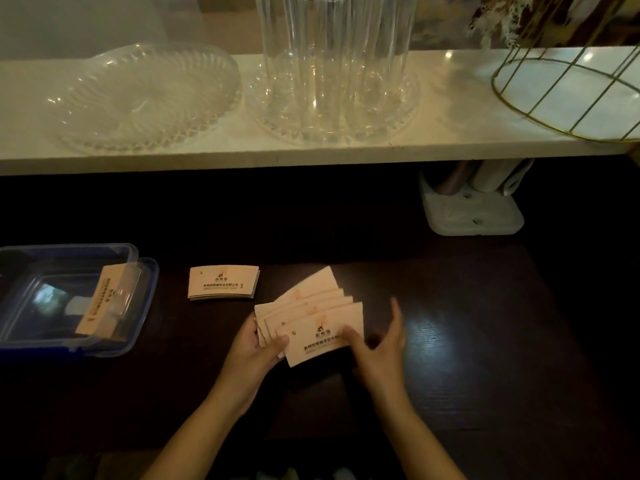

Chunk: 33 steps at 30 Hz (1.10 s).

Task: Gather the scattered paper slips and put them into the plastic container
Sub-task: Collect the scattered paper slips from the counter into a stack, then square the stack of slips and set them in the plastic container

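While left hand [258,344] pinches the fanned slips [311,317] and right hand [381,344] lies half-open on their edge, the container [138,306] sits at 9 o'clock, nearer the left.

Up on the pale shelf [450,98] sits a cut-glass dish [145,98], beside it a tall ribbed glass dome [332,57] on its plate, and a gold wire basket [571,88] far right. Below, a white holder [471,209] rests on the dark tabletop [485,341].
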Each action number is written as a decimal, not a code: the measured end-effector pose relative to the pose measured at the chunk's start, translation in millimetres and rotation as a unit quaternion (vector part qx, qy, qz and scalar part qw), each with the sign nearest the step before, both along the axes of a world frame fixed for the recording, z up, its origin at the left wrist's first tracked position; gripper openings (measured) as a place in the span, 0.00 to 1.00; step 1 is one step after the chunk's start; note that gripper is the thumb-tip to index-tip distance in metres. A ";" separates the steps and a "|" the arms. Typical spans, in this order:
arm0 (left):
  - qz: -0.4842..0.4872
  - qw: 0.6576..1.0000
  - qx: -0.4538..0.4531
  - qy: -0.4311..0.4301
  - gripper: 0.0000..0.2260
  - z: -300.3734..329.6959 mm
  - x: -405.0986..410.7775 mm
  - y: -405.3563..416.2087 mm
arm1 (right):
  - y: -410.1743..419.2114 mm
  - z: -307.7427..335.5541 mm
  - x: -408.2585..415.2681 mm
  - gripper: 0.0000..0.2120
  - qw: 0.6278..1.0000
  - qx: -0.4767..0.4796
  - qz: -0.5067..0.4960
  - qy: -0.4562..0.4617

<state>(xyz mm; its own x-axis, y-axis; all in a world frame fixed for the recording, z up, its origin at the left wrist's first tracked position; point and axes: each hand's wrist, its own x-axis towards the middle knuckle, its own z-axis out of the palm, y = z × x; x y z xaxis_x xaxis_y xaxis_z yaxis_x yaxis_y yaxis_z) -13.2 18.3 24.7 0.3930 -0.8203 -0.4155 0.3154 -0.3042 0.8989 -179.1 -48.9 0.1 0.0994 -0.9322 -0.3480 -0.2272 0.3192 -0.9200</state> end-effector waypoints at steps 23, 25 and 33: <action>0.134 0.981 0.046 -0.129 0.08 -56.3 5.4 -6.7 | -3.5 -51.1 27.7 0.17 0.923 -0.275 0.209 0.170; 0.132 0.984 0.041 -0.116 0.10 -60.7 1.3 -3.9 | 3.2 -52.0 26.3 0.19 0.939 -0.262 0.178 0.130; 0.121 0.988 0.001 -0.094 0.13 -58.2 -4.9 -6.0 | 4.7 -44.5 36.0 0.25 0.947 -0.266 0.144 0.108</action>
